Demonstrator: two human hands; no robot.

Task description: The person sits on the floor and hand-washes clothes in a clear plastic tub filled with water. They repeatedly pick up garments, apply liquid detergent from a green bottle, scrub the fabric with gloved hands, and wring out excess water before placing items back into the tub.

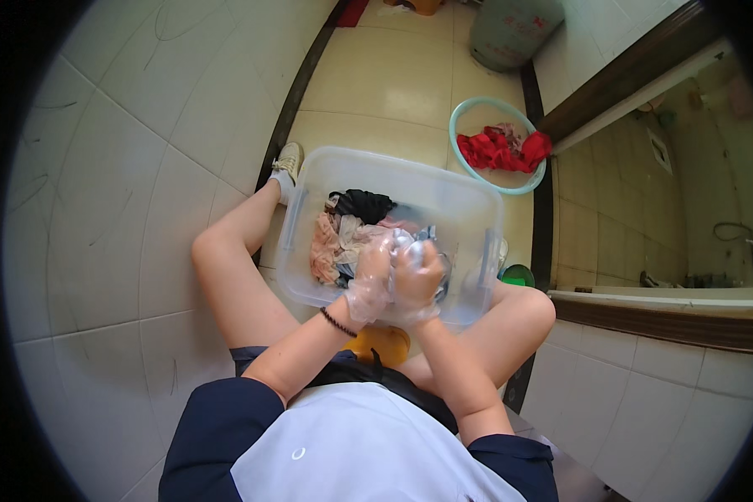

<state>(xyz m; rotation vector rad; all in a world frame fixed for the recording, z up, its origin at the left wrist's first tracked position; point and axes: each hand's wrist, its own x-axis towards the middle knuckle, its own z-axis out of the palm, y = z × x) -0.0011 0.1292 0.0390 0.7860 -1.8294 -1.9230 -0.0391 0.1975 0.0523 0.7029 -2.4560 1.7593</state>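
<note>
A clear plastic tub [389, 157] stands on the floor between my legs. Over its near part, my left hand [374, 260] and my right hand [419, 270] are close together, both in thin transparent plastic gloves. Their fingers are closed on a bunched, wet-looking light cloth [408, 241]; its full shape is hidden by the hands. Inside the tub, to the left, lie a peach-coloured garment [324, 245] and a whitish cloth [351, 235]. A black garment [363, 206] is behind them, and a pink cloth [398, 224] shows beyond my hands.
Beyond the tub at the right, a light-blue-rimmed basin [461, 150] holds red cloth [496, 150]. A green container [516, 276] sits by my right knee. A gas cylinder [511, 31] stands at the back. Tiled wall [119, 219] bounds the left, a doorway the right.
</note>
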